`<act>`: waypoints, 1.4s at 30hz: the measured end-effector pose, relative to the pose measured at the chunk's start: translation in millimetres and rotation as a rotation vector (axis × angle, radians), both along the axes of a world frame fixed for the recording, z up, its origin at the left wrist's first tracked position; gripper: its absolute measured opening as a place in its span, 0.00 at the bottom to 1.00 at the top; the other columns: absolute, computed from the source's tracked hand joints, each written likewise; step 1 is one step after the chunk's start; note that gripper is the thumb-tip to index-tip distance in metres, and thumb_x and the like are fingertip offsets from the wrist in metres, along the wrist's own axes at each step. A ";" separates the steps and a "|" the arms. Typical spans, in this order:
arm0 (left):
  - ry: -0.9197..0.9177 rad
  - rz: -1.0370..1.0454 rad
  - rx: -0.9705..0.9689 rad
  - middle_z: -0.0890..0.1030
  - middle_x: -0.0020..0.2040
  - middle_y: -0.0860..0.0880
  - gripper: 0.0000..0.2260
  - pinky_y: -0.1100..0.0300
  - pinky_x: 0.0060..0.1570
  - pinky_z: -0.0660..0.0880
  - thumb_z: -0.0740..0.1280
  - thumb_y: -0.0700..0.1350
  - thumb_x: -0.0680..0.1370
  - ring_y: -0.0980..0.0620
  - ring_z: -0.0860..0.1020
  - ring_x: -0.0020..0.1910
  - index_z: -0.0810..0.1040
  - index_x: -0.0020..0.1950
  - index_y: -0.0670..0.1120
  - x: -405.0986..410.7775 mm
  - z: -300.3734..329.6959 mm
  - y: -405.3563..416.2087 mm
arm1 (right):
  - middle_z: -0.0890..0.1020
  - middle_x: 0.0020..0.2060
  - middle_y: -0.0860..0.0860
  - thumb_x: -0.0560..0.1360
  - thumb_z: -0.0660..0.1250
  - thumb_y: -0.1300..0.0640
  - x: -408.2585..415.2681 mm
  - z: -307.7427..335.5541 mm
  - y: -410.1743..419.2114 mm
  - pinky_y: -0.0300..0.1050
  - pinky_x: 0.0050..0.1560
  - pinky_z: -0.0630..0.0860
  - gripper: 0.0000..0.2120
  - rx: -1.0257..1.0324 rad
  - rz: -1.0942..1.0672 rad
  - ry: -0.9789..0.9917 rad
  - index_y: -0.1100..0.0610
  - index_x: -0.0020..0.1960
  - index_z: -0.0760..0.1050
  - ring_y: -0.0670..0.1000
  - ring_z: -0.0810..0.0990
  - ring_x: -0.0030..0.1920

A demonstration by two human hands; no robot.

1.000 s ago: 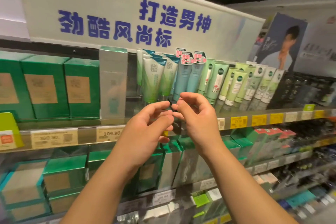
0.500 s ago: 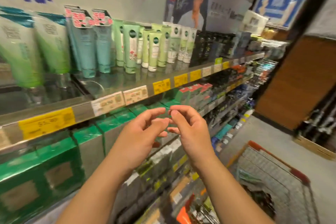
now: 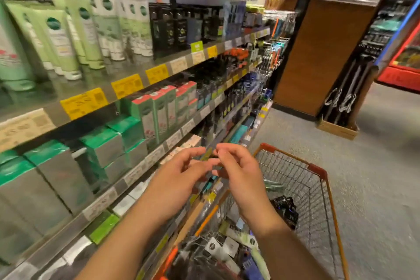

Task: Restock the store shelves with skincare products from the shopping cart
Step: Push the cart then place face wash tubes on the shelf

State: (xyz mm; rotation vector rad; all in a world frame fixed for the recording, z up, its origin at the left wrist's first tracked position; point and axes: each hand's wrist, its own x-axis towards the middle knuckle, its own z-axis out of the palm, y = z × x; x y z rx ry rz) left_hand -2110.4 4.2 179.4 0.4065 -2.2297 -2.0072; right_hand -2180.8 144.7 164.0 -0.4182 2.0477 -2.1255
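Both hands raised in front of the chest, above the near end of the shopping cart (image 3: 318, 170); left hand (image 3: 179, 179) and right hand (image 3: 241, 177) face each other, fingertips close together, fingers loosely curled; nothing visible between them – neither holds a product; whether the fingertips actually touch cannot be told, blurred.

Cart is wire mesh with an orange rim, long axis running away from the person, parallel to the shelves (image 3: 141, 88) on the left and just beside them; inside, skincare products (image 3: 229, 245) lie heaped at the near end – small white and dark packs, a pale green tube (image 3: 259, 257) lying flat, long axis roughly along the cart; a black packet (image 3: 285, 211) lies apart, further along by the right forearm; far end of the cart shows bare mesh.

Shelves: top row holds light green tubes (image 3: 61, 41) standing upright on their caps, long axis vertical, then black bottles (image 3: 168, 27) upright further along; yellow price tags (image 3: 127, 85) along the shelf edge; next row down holds green-topped grey boxes (image 3: 56, 175) upright, then taller green and red boxes (image 3: 156, 113) upright; lower rows blurred, small items, not readable.

Grey floor (image 3: 375, 188) right of the cart.
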 end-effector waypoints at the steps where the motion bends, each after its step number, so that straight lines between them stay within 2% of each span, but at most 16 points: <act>1: -0.019 -0.016 -0.022 0.86 0.50 0.53 0.13 0.50 0.53 0.79 0.71 0.50 0.79 0.55 0.85 0.49 0.79 0.63 0.60 -9.2 -4.7 8.8 | 0.86 0.47 0.44 0.83 0.66 0.54 -6.3 -5.0 10.9 0.50 0.54 0.82 0.06 0.002 -0.014 -0.016 0.51 0.57 0.81 0.46 0.86 0.50; 5: -0.101 -0.092 -0.108 0.86 0.49 0.55 0.13 0.48 0.53 0.82 0.71 0.51 0.79 0.55 0.85 0.49 0.79 0.63 0.62 -43.1 -24.0 45.2 | 0.86 0.49 0.50 0.83 0.67 0.56 -33.3 -30.5 51.2 0.52 0.52 0.82 0.05 -0.018 -0.120 -0.077 0.52 0.56 0.81 0.50 0.87 0.51; 8: -0.179 -0.132 -0.116 0.86 0.49 0.53 0.11 0.48 0.52 0.81 0.70 0.50 0.80 0.51 0.85 0.48 0.79 0.62 0.60 -68.7 -42.2 73.4 | 0.87 0.48 0.49 0.82 0.67 0.55 -49.0 -54.6 82.2 0.56 0.55 0.83 0.05 -0.018 -0.186 -0.137 0.51 0.55 0.81 0.50 0.87 0.50; 11: -0.250 -0.153 -0.051 0.84 0.47 0.44 0.11 0.54 0.43 0.76 0.71 0.46 0.80 0.51 0.81 0.42 0.79 0.62 0.54 -90.0 -61.5 102.0 | 0.87 0.46 0.45 0.78 0.68 0.42 -60.2 -85.3 109.6 0.62 0.58 0.82 0.08 0.041 -0.215 -0.191 0.43 0.51 0.83 0.50 0.87 0.51; 14: -0.291 -0.185 -0.065 0.84 0.48 0.40 0.23 0.54 0.42 0.73 0.73 0.56 0.70 0.51 0.81 0.41 0.78 0.64 0.54 -106.0 -84.2 121.8 | 0.87 0.46 0.48 0.71 0.68 0.35 -68.4 -119.0 128.5 0.66 0.56 0.80 0.13 0.044 -0.273 -0.241 0.41 0.48 0.82 0.54 0.86 0.50; 16: -0.306 -0.209 -0.120 0.85 0.51 0.44 0.24 0.53 0.41 0.74 0.70 0.61 0.67 0.46 0.83 0.44 0.79 0.62 0.57 -114.1 -99.4 130.6 | 0.86 0.46 0.47 0.70 0.69 0.35 -72.7 -139.2 136.3 0.66 0.56 0.80 0.14 0.043 -0.289 -0.283 0.42 0.47 0.82 0.53 0.86 0.48; 20: -0.399 -0.215 -0.129 0.86 0.54 0.52 0.21 0.48 0.53 0.79 0.68 0.60 0.68 0.50 0.85 0.49 0.79 0.61 0.60 -129.5 -125.7 145.7 | 0.86 0.43 0.45 0.74 0.68 0.41 -79.2 -174.7 149.3 0.65 0.57 0.80 0.05 0.068 -0.306 -0.343 0.39 0.44 0.82 0.51 0.85 0.49; 23: -0.454 -0.226 -0.136 0.86 0.54 0.52 0.22 0.46 0.56 0.79 0.68 0.61 0.68 0.50 0.85 0.50 0.79 0.61 0.60 -142.8 -144.7 156.2 | 0.86 0.47 0.44 0.74 0.67 0.36 -84.1 -200.4 159.1 0.64 0.59 0.80 0.08 0.071 -0.336 -0.401 0.37 0.48 0.81 0.51 0.86 0.52; 27: -0.504 -0.225 -0.151 0.86 0.52 0.48 0.18 0.43 0.52 0.80 0.69 0.59 0.72 0.45 0.84 0.50 0.79 0.61 0.59 -161.1 -170.2 165.4 | 0.86 0.49 0.42 0.75 0.66 0.36 -91.3 -236.7 171.1 0.63 0.60 0.80 0.06 0.061 -0.407 -0.488 0.35 0.48 0.80 0.49 0.86 0.53; 29: -0.545 -0.225 -0.145 0.86 0.52 0.48 0.11 0.43 0.53 0.80 0.70 0.53 0.79 0.47 0.84 0.50 0.79 0.61 0.58 -170.3 -184.8 167.4 | 0.86 0.50 0.43 0.70 0.65 0.32 -96.4 -254.8 177.1 0.63 0.59 0.80 0.11 0.072 -0.446 -0.524 0.34 0.48 0.80 0.49 0.85 0.53; 31: -0.577 -0.218 -0.129 0.86 0.52 0.49 0.08 0.45 0.50 0.80 0.67 0.46 0.82 0.49 0.84 0.49 0.79 0.61 0.55 -179.7 -201.2 168.6 | 0.85 0.50 0.43 0.70 0.66 0.34 -103.9 -272.2 181.4 0.62 0.59 0.80 0.10 0.089 -0.457 -0.553 0.34 0.47 0.81 0.49 0.85 0.53; 34: -0.640 -0.219 -0.123 0.85 0.52 0.53 0.07 0.44 0.54 0.80 0.66 0.45 0.82 0.49 0.84 0.51 0.79 0.58 0.55 -193.9 -224.2 172.9 | 0.85 0.47 0.43 0.80 0.68 0.47 -118.7 -300.8 186.9 0.59 0.58 0.80 0.05 0.110 -0.503 -0.615 0.43 0.48 0.82 0.50 0.84 0.53; 36: -0.675 -0.220 -0.115 0.86 0.51 0.53 0.08 0.47 0.53 0.80 0.66 0.46 0.82 0.49 0.84 0.51 0.80 0.59 0.56 -205.4 -241.6 177.1 | 0.85 0.49 0.46 0.82 0.67 0.50 -132.0 -322.9 190.8 0.57 0.56 0.81 0.05 0.146 -0.520 -0.628 0.47 0.50 0.80 0.51 0.84 0.52; 38: -0.696 -0.216 -0.081 0.86 0.51 0.48 0.08 0.51 0.46 0.79 0.67 0.45 0.81 0.49 0.84 0.49 0.80 0.58 0.55 -219.9 -261.1 181.5 | 0.84 0.49 0.46 0.82 0.66 0.49 -152.1 -345.6 196.1 0.52 0.48 0.82 0.04 0.190 -0.531 -0.610 0.47 0.51 0.79 0.50 0.84 0.49; 40: -0.702 -0.192 -0.017 0.86 0.50 0.45 0.07 0.55 0.39 0.74 0.67 0.44 0.81 0.48 0.83 0.45 0.80 0.58 0.52 -238.2 -281.4 187.1 | 0.82 0.45 0.44 0.82 0.65 0.50 -178.9 -368.4 204.0 0.40 0.40 0.76 0.05 0.276 -0.532 -0.524 0.48 0.50 0.77 0.48 0.82 0.44; 42: -0.705 -0.110 0.081 0.86 0.47 0.47 0.05 0.58 0.35 0.71 0.67 0.45 0.82 0.47 0.81 0.42 0.80 0.57 0.49 -258.3 -302.3 192.9 | 0.80 0.44 0.42 0.82 0.66 0.50 -209.8 -387.5 213.9 0.32 0.38 0.71 0.03 0.359 -0.552 -0.458 0.49 0.52 0.76 0.42 0.79 0.42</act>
